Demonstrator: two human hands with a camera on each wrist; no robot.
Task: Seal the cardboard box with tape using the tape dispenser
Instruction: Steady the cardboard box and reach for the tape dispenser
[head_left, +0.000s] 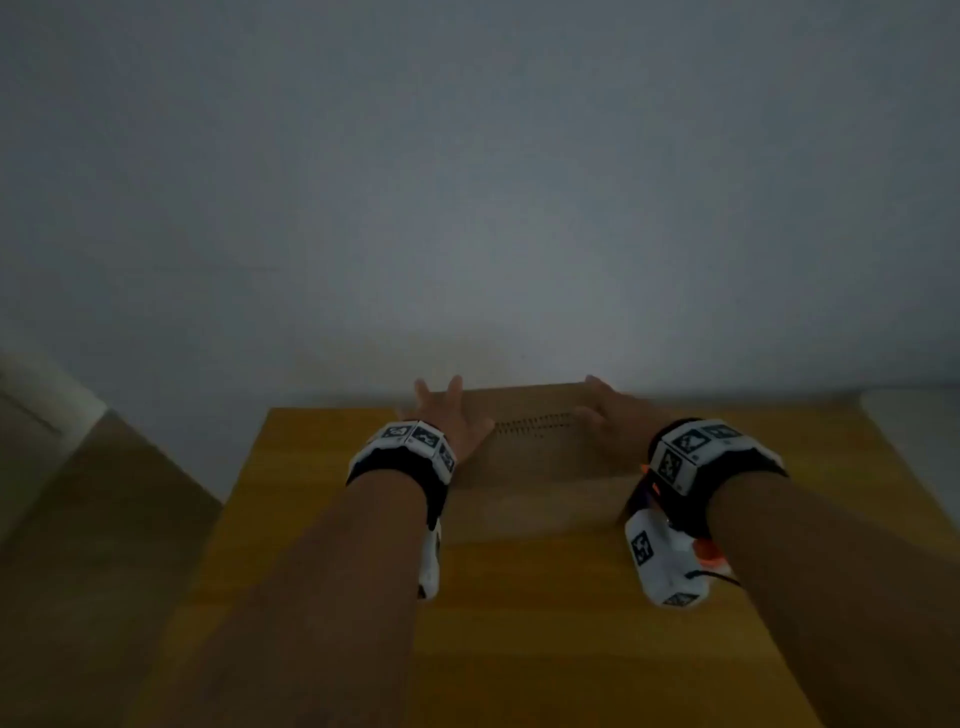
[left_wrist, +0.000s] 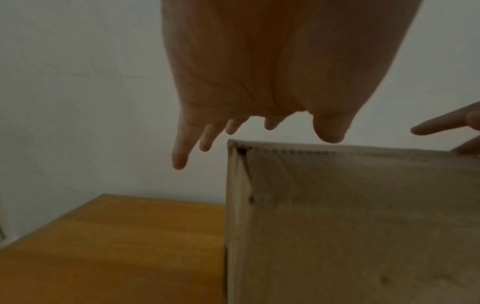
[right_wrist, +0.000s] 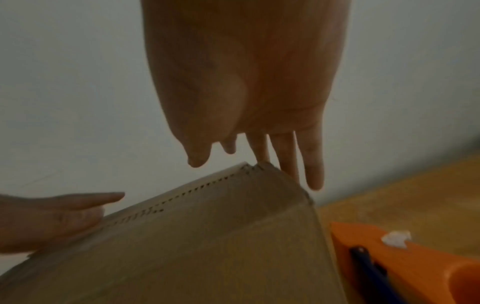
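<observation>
A brown cardboard box (head_left: 540, 467) stands on the wooden table, with a dark dotted line across its top. My left hand (head_left: 447, 415) reaches over the box's far left corner (left_wrist: 237, 147), fingers (left_wrist: 182, 152) spread and straight, holding nothing. My right hand (head_left: 608, 410) is at the far right corner (right_wrist: 259, 166), fingers (right_wrist: 311, 172) straight and pointing down past the edge. An orange tape dispenser (right_wrist: 405, 261) with a dark part lies on the table right of the box, under my right wrist. Whether the fingers touch the box is unclear.
The yellow-brown table (head_left: 519, 623) runs up to a plain grey wall (head_left: 467, 182). A small white scrap (right_wrist: 396, 239) sits on the dispenser. Bare table (left_wrist: 103, 246) lies left of the box. The scene is dim.
</observation>
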